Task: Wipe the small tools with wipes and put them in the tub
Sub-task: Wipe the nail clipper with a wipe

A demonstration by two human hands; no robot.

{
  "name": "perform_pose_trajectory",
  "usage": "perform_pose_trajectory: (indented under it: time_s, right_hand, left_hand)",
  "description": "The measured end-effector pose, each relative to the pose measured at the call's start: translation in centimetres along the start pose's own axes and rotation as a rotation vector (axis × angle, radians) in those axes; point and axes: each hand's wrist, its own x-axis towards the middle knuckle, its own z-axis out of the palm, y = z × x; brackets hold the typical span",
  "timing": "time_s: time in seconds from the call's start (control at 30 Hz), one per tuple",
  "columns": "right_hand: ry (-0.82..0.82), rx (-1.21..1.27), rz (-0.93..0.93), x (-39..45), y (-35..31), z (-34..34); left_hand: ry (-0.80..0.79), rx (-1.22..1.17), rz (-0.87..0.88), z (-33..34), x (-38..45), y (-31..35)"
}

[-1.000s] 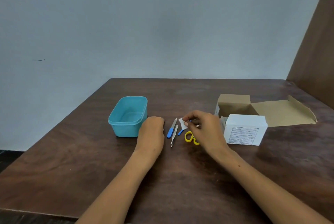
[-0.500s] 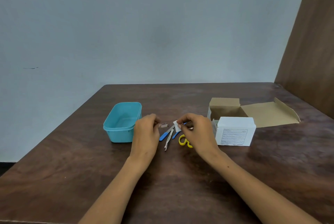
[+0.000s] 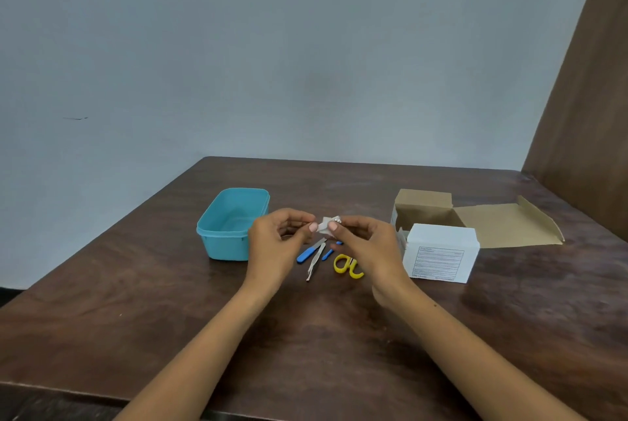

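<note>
Head view: dark brown wooden surface (image 3: 170, 301), empty teal plastic tub (image 3: 234, 221) left of both hands. Left hand (image 3: 278, 247) and right hand (image 3: 365, 247) pinch a small white wipe (image 3: 324, 227) around a tiny metal tool (image 3: 336, 218), above the remaining tools. Such a small tool could slip from the damp wipe.

The small metal tool (image 3: 336, 218) is mostly hidden behind the wipe (image 3: 324, 227) and too small to identify. The right hand (image 3: 367, 247) covers the scissors' (image 3: 346, 266) blades. The box label (image 3: 438, 261) is unreadable.
</note>
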Motion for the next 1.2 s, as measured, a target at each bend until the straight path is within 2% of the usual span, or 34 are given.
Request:
perform_pose_trajectory:
  time_s: [0.23,0.37,0.47,0.6,0.7,1.0,1.2]
  right_hand:
    - [0.007,0.006,-0.052,0.63,-0.09,-0.41]
    - [-0.006,-0.012,-0.082,0.55,-0.15,-0.60]
    - [-0.011,-0.036,-0.096,0.52,-0.12,-0.59]
    - [-0.009,-0.032,-0.111,0.49,-0.20,-0.55]
    - [-0.012,-0.033,-0.115,0.55,-0.14,-0.47]
    - [-0.034,-0.006,-0.140,0.60,0.60,-0.29]
    - [-0.005,-0.106,-0.219,0.56,0.71,-0.25]
  left_hand:
    - [-0.136,-0.131,0.021,0.57,-0.26,-0.05]
    - [-0.141,-0.136,0.036,0.67,-0.26,-0.23]
    - [-0.128,-0.050,0.088,0.59,-0.22,-0.31]
    - [-0.097,0.166,0.277,0.69,-0.53,-0.07]
    - [-0.109,0.174,0.303,0.66,-0.60,-0.11]
    - [-0.191,0.049,0.132,0.51,-0.22,-0.69]
    - [-0.250,0.029,0.076,0.39,0.24,-0.98]
